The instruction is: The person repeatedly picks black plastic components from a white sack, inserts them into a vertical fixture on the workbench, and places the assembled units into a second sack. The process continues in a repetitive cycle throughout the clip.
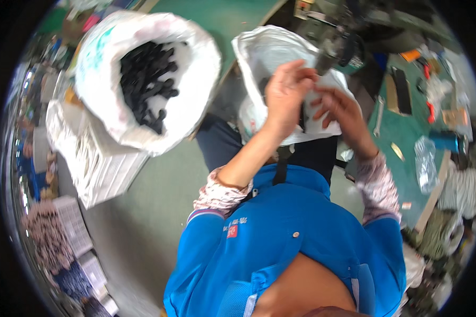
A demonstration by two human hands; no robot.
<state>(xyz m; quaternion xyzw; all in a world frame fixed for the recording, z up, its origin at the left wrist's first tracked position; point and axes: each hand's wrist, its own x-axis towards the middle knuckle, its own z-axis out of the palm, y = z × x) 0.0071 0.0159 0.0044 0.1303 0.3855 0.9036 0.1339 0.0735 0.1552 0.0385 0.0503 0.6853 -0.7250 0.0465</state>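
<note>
My left hand (286, 96) and my right hand (337, 112) meet over a small white plastic bag (259, 53) that lies open on my lap. Between the two hands sits a narrow black piece (303, 115), gripped by fingers of both; blur hides its shape. My left hand's fingers curl over the top and my right hand's fingers press in from the right. To the left stands a big white sack (193, 68), open at the top and holding several black parts (147, 79).
A second white woven sack (100, 164) lies under the big one. On the right, a green table (402, 132) carries a black flat bar (402, 91), a metal wrench (378, 116), a blue cylinder (445, 140) and clear plastic (426, 165). A dark machine (333, 37) stands ahead.
</note>
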